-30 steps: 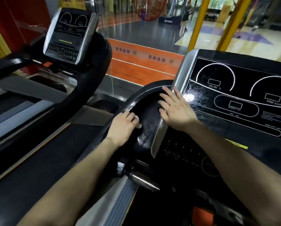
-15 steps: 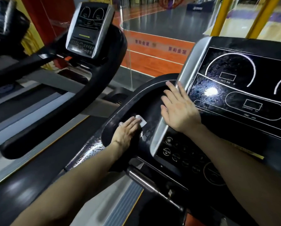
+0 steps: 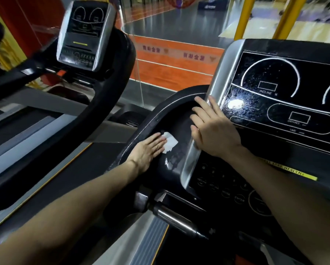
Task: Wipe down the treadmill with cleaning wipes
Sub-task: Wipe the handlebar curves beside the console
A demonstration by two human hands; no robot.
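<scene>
The treadmill console [image 3: 286,104] fills the right side, a black display with a silver frame and wet streaks. To its left curves the black side tray of the treadmill [image 3: 156,119]. My left hand [image 3: 148,152] lies flat with straight fingers on that black surface, pressing a small white cleaning wipe [image 3: 169,142] that sticks out past the fingertips. My right hand [image 3: 212,129] rests flat on the silver left edge of the console, fingers straight and spread.
A second treadmill with its own console [image 3: 83,35] and thick black handrail [image 3: 110,96] stands to the left. A chrome handle bar [image 3: 177,219] juts out below the tray. Beyond are glass, an orange floor and yellow posts [image 3: 242,18].
My left hand went from curled over the wipe at the tray's rim to flat, and slid the wipe further into the tray. My right hand stayed on the console edge.
</scene>
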